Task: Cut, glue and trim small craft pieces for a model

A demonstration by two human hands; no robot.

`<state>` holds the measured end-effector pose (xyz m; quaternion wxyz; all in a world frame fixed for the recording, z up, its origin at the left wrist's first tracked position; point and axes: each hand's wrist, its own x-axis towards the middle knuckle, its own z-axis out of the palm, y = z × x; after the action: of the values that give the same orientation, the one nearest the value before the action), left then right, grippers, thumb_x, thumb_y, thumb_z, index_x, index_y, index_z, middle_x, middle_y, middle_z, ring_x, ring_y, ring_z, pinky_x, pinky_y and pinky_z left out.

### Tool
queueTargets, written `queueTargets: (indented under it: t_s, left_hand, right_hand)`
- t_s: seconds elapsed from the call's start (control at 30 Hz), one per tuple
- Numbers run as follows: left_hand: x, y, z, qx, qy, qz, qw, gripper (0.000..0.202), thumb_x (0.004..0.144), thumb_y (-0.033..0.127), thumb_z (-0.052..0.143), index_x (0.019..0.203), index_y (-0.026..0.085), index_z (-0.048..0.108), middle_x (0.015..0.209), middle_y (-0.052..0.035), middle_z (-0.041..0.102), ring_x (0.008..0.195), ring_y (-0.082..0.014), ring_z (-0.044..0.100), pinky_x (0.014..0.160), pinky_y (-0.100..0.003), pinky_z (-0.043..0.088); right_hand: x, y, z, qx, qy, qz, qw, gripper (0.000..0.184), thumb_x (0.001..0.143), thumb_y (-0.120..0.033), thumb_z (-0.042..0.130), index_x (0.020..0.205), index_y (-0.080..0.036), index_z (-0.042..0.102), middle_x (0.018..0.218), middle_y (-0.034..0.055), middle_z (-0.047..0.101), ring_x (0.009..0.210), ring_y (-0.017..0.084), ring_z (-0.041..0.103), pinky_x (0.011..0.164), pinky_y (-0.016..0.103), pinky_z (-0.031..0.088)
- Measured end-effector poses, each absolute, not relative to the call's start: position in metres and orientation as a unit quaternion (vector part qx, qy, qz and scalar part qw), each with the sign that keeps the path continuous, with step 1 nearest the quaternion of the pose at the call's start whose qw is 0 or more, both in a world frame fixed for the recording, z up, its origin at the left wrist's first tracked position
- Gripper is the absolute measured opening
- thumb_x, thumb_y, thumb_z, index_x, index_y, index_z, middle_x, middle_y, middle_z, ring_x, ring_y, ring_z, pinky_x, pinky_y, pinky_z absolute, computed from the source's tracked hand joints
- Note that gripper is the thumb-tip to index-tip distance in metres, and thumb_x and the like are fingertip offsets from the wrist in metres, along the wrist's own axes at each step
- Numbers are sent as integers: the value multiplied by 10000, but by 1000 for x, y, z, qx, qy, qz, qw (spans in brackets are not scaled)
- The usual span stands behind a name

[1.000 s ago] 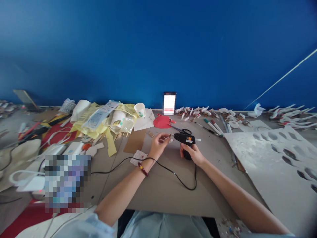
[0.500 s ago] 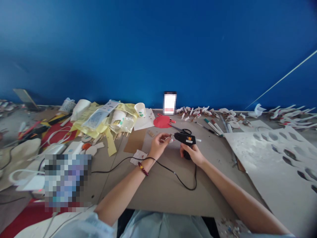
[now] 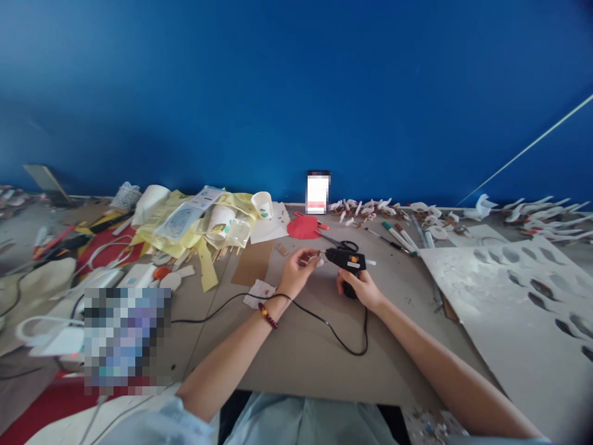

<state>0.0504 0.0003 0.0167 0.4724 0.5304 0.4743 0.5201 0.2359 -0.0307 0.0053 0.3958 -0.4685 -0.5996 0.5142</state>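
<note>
My right hand (image 3: 359,287) is wrapped round the grip of a black glue gun (image 3: 343,259), its nozzle pointing left. A whitish glue stick (image 3: 371,263) pokes out of the gun's back end. Pinched in the fingers of my left hand (image 3: 299,272) is a small white piece (image 3: 319,262), mostly covered by the fingertips, so its kind cannot be made out. The nozzle tip is right beside this piece; whether they touch I cannot tell. A black cord (image 3: 324,321) runs from the gun across my left wrist.
Behind the gun lie scissors (image 3: 348,246) and a red round piece (image 3: 303,227). Markers (image 3: 398,238) and small white bird-like figures (image 3: 430,213) are to the right, near a white board (image 3: 504,309). Paper cups (image 3: 262,206) and yellow packaging (image 3: 185,238) crowd the left.
</note>
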Motion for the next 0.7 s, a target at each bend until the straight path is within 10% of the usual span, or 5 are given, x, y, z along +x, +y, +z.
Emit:
queueTargets:
  t_s: [0.7]
  left_hand:
    - [50, 1, 19, 516, 479, 522, 481, 224, 671, 336, 723, 821, 172, 699, 799, -48, 714, 647, -126, 609, 575, -229, 441]
  right_hand:
    - [236, -29, -4, -458, -608, 497, 416, 465, 874, -557, 491, 618, -174, 552, 540, 11, 571, 535, 124, 470, 568, 263, 380]
